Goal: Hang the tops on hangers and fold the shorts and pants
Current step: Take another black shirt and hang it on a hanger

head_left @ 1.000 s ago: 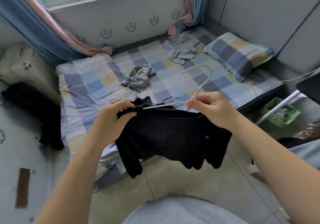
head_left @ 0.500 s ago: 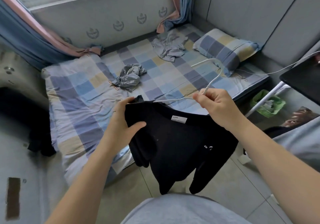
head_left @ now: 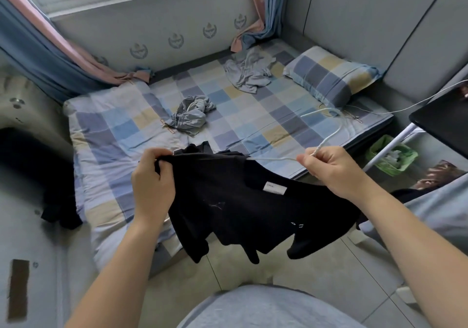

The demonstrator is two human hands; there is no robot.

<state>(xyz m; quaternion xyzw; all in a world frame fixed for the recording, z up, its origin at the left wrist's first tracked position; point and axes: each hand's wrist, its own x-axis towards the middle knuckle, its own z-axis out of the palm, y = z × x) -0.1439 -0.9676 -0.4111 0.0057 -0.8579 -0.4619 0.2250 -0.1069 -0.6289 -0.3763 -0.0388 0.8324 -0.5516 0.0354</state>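
A black top (head_left: 243,201) hangs in the air in front of me, with a white label showing at its collar. My left hand (head_left: 152,178) grips its left shoulder, fabric bunched in the fingers. My right hand (head_left: 331,168) pinches a white wire hanger (head_left: 326,137) at the base of its hook; one hanger arm runs left into the top's neck opening. On the checked bed (head_left: 253,122) lie a crumpled grey garment (head_left: 191,116) in the middle and a light grey garment (head_left: 247,73) near the pillow.
A checked pillow (head_left: 329,76) sits at the bed's right end. A dark garment (head_left: 60,213) hangs off the grey unit at left. A green basket (head_left: 391,155) stands on the floor beside a black table (head_left: 445,122) with a white cable. Curtains hang behind the bed.
My left hand has moved from the top's front up to its shoulder and pulled the fabric leftward. The top now spreads wider along the hanger arm. My right hand keeps hold of the hanger.
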